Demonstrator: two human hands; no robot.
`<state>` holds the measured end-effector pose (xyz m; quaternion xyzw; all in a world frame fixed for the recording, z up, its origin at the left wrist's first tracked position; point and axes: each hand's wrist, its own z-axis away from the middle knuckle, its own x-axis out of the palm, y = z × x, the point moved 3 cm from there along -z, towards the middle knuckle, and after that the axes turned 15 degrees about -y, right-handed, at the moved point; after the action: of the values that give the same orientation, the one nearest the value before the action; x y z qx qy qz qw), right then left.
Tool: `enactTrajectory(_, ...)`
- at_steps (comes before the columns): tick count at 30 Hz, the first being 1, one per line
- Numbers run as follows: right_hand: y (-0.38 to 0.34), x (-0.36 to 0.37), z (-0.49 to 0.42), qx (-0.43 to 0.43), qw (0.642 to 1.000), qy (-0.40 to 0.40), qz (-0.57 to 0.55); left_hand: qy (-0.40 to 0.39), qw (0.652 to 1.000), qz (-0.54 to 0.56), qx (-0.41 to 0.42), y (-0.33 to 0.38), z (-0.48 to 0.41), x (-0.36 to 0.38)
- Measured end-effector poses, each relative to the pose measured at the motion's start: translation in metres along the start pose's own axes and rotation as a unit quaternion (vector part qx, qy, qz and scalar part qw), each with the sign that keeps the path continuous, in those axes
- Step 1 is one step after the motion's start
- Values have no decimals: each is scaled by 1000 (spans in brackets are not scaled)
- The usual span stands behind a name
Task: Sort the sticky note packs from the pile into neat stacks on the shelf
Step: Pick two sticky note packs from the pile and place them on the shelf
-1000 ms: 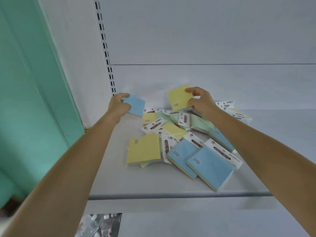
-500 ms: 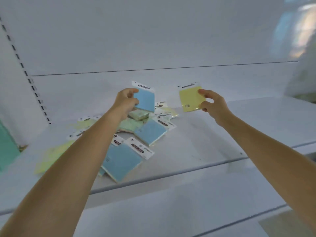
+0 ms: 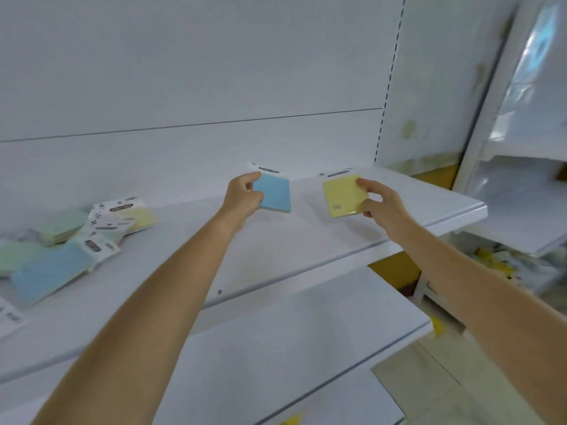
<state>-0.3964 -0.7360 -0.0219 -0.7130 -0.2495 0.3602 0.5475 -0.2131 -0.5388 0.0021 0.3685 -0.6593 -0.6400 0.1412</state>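
Your left hand (image 3: 242, 196) grips a square blue sticky-note pack (image 3: 274, 194); your right hand (image 3: 379, 202) pinches a square yellow one (image 3: 343, 196) — both apparently above the white shelf (image 3: 306, 237).

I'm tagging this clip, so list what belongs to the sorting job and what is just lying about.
Job: blue pack, gripped by left hand; yellow pack, pinched by right hand; pile of packs; shelf.
Lying about: lower shelf; blurred clutter low on the right.
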Motion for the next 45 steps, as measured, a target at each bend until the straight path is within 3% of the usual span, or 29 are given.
enactTrajectory(11, 56, -155, -97, 52, 995, 79, 26, 6, 1000, 5, -13, 6, -142, 105)
enactTrajectory(16, 68, -191, -150, 71, 994, 73, 24, 16, 999, 13, -32, 0, -185, 141)
enactTrajectory(20, 74, -194, -199, 75, 996, 15, 47, 38, 997, 1, -65, -11, -211, 163)
enactTrajectory(25, 92, -180, -248, 85, 987, -75, 114, 81, 983, -95, -136, -27, -222, 185)
enactTrajectory(29, 103, -174, -261, 63, 970, -64, 226, 124, 968, -182, -117, -25, -215, 196)
enactTrajectory(35, 108, -173, -259, 72, 925, -49, 370, 78, 947, -278, -140, -33, -206, 209)
enactTrajectory(39, 107, -168, -255, 70, 915, -93, 385, 52, 939, -308, -145, -33, -205, 210)
enactTrajectory(42, 110, -164, -250, 68, 885, -137, 440, 46, 931, -329, -148, -34, -204, 211)
enactTrajectory(45, 113, -165, -251, 61, 888, -135, 435, 37, 923, -357, -140, -32, -204, 212)
